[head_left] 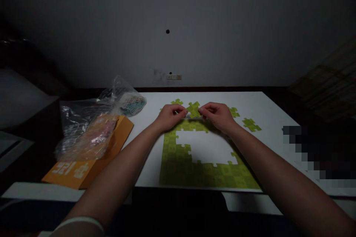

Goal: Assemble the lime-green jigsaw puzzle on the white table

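Note:
A green jigsaw puzzle piece (193,109) is raised above the far edge of the puzzle. My left hand (172,116) pinches its left side, and my right hand (217,115) grips its right side with thumb and fingertips. Below them lies the partly joined green jigsaw puzzle (205,176), with an irregular white gap in its middle. Loose green pieces rest beyond and beside my hands: one piece (177,102) at the back, one piece (234,112) partly behind my right hand, and one piece (251,124) farther right.
On the left of the white table (274,137) lies an orange cardboard envelope (83,172) under a clear plastic bag (86,129). A bag with a pale blue-green bundle (132,103) sits behind it. The wall has sockets (174,77). A blurred-out patch covers the right side.

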Motion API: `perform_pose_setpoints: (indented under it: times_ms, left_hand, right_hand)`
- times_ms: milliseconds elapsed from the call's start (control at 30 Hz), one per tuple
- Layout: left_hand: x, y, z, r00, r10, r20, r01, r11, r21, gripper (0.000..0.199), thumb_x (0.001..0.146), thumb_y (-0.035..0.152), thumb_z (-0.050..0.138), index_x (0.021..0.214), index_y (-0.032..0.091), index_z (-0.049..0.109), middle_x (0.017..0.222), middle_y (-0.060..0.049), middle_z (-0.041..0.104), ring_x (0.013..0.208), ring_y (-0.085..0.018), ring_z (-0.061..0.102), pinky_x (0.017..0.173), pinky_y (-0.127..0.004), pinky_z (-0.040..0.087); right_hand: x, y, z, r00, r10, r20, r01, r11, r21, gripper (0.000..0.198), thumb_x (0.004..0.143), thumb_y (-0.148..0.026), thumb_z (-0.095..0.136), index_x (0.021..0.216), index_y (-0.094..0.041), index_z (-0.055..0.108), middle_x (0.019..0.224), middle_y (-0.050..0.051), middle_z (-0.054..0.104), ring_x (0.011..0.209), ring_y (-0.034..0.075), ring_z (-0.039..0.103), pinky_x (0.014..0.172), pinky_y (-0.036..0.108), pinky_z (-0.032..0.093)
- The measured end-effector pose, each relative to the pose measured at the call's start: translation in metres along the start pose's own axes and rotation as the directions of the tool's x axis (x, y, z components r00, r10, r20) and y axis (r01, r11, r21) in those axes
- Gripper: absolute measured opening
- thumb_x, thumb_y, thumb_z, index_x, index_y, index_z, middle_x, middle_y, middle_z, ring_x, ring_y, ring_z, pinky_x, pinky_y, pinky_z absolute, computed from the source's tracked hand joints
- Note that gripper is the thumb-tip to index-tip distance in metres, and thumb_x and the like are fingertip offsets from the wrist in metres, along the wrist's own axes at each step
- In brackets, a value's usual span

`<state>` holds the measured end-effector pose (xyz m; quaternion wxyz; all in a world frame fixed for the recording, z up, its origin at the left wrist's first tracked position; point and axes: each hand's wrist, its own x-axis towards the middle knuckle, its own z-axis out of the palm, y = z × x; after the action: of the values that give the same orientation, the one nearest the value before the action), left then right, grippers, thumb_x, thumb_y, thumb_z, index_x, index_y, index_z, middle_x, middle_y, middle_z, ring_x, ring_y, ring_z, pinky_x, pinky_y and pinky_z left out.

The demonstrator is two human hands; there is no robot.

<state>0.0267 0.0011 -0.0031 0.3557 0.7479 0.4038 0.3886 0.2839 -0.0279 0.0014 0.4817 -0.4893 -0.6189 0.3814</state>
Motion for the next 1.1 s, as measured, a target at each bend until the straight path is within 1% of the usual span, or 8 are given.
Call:
perform_pose_setpoints:
  times_ms: [133, 267, 433, 533, 667, 767, 900, 1100]
  left_hand:
    - [0.001, -0.005, 0.001, 0.999, 0.02, 0.039, -0.02, 1.0, 0.001, 0.03, 0.097, 0.049, 0.078, 0.093, 0.021, 0.087, 0.089, -0.005, 0.084, 0.079, -0.019, 0.071, 0.076, -0.033, 0.054]
    - [0.003, -0.009, -0.001, 1.0, 0.019, 0.014, -0.019, 1.0, -0.018, 0.025, 0.098, 0.044, 0.077, 0.096, 0.022, 0.088, 0.092, -0.006, 0.085, 0.083, -0.02, 0.072, 0.078, -0.035, 0.055]
    - [0.004, -0.012, -0.004, 0.999, -0.002, -0.051, -0.002, 0.998, -0.069, 0.025, 0.097, 0.046, 0.079, 0.095, 0.022, 0.088, 0.095, -0.007, 0.085, 0.085, -0.021, 0.072, 0.082, -0.037, 0.057]
    - [0.003, -0.012, -0.005, 0.998, -0.006, -0.069, -0.001, 0.995, -0.101, 0.027, 0.096, 0.049, 0.081, 0.094, 0.023, 0.088, 0.095, -0.007, 0.085, 0.086, -0.022, 0.073, 0.083, -0.038, 0.058]
    - [0.004, -0.011, -0.005, 0.998, -0.016, -0.065, 0.009, 0.994, -0.111, 0.027, 0.094, 0.049, 0.083, 0.091, 0.022, 0.087, 0.094, -0.007, 0.084, 0.086, -0.022, 0.073, 0.084, -0.038, 0.059]
    - [0.004, -0.012, -0.006, 0.998, -0.029, -0.056, 0.023, 0.994, -0.106, 0.026, 0.093, 0.046, 0.084, 0.089, 0.021, 0.086, 0.091, -0.006, 0.083, 0.082, -0.021, 0.072, 0.083, -0.039, 0.06]
    - [0.005, -0.015, -0.007, 0.998, -0.032, -0.051, 0.027, 0.995, -0.1, 0.024, 0.094, 0.043, 0.083, 0.089, 0.02, 0.086, 0.09, -0.006, 0.083, 0.081, -0.021, 0.071, 0.085, -0.039, 0.061]
    - [0.006, -0.017, -0.006, 0.999, -0.041, -0.035, 0.037, 0.993, -0.111, 0.027, 0.096, 0.045, 0.079, 0.093, 0.02, 0.086, 0.093, -0.007, 0.084, 0.085, -0.021, 0.073, 0.085, -0.038, 0.06]
  right_hand:
    - [0.001, 0.001, 0.0, 0.998, 0.011, -0.056, -0.012, 1.0, -0.017, 0.033, 0.08, -0.056, 0.09, 0.083, -0.024, 0.083, 0.074, 0.007, 0.079, 0.067, 0.023, 0.072, 0.069, 0.04, 0.058]
    - [0.001, 0.003, -0.001, 0.999, 0.028, -0.02, -0.029, 0.998, -0.047, 0.034, 0.08, -0.057, 0.088, 0.089, -0.025, 0.084, 0.077, 0.008, 0.082, 0.07, 0.025, 0.075, 0.073, 0.043, 0.062]
    - [0.001, 0.005, -0.001, 0.998, 0.059, 0.0, -0.059, 0.997, -0.039, 0.037, 0.08, -0.058, 0.088, 0.097, -0.025, 0.086, 0.095, 0.011, 0.088, 0.075, 0.026, 0.077, 0.079, 0.045, 0.063]
    - [0.001, 0.005, -0.002, 0.998, 0.067, 0.013, -0.067, 0.997, -0.027, 0.039, 0.085, -0.062, 0.086, 0.099, -0.026, 0.086, 0.102, 0.011, 0.089, 0.076, 0.024, 0.076, 0.077, 0.043, 0.062]
    - [0.001, 0.006, -0.005, 0.998, 0.067, 0.018, -0.067, 0.998, 0.013, 0.051, 0.093, -0.074, 0.075, 0.101, -0.024, 0.086, 0.103, 0.011, 0.088, 0.073, 0.022, 0.075, 0.069, 0.038, 0.057]
    - [0.002, 0.006, -0.007, 0.997, 0.081, 0.011, -0.081, 0.996, 0.033, 0.059, 0.095, -0.079, 0.07, 0.103, -0.023, 0.085, 0.103, 0.012, 0.088, 0.073, 0.021, 0.075, 0.067, 0.036, 0.055]
    - [0.003, 0.005, -0.009, 0.996, 0.084, 0.002, -0.084, 0.995, 0.053, 0.056, 0.095, -0.077, 0.072, 0.102, -0.024, 0.084, 0.102, 0.012, 0.088, 0.072, 0.021, 0.074, 0.067, 0.036, 0.055]
    - [0.003, 0.004, -0.01, 0.998, 0.06, -0.023, -0.057, 0.994, 0.089, 0.052, 0.098, -0.074, 0.07, 0.1, -0.024, 0.084, 0.098, 0.011, 0.087, 0.071, 0.022, 0.073, 0.067, 0.037, 0.053]
